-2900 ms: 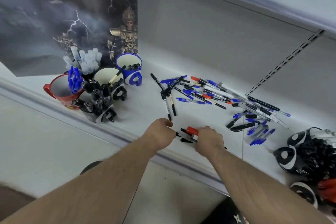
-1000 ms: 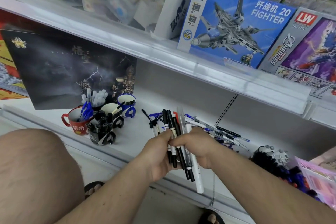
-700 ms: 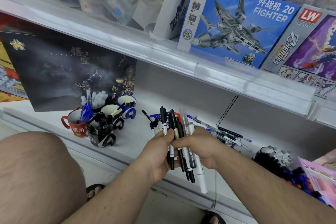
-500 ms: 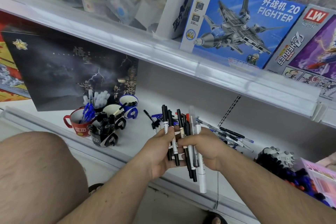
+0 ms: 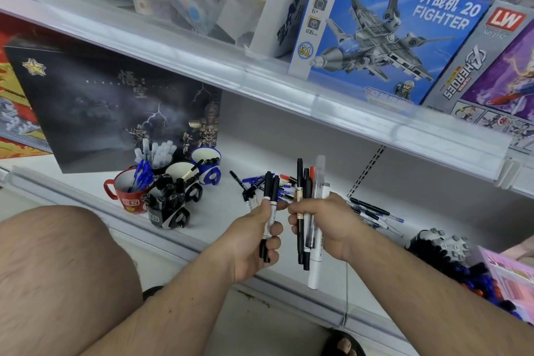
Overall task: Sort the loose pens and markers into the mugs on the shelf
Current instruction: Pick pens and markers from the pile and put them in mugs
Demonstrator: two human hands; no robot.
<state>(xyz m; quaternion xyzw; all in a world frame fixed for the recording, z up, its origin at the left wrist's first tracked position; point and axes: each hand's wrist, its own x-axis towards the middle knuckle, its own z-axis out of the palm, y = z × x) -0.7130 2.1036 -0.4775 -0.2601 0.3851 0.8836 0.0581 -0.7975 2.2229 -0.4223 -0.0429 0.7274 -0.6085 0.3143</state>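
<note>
**A:** What's the biggest thing behind the hands?

**B:** The white shelf (image 5: 219,220) – it runs beyond and below both sets of fingers, with a second shelf overhead carrying a blue fighter-jet box (image 5: 384,32). Left of the fingers, at the back, leans a dark poster box (image 5: 115,107).

**A:** And the mugs?

**B:** A cluster well to the left of the left hand (image 5: 254,237): a red mug (image 5: 127,193) with blue pens, a black mug (image 5: 167,211) packed with black markers, a blue mug (image 5: 208,167) behind, nearly empty.

**A:** The loose ones?

**B:** A scatter of loose pens (image 5: 370,211) lies on the shelf just past the fingertips, mostly hidden by the right hand (image 5: 329,225).

**A:** What do the fingers hold?

**B:** The left fingers are curled round two black-and-white markers (image 5: 270,196), upright, caps above the thumb. The right fingers clench a bundle of markers (image 5: 307,185) – black ones, a red-tipped one, a long white one sticking out below the palm. The two fists sit just beside each other, knuckles nearly touching.
</note>
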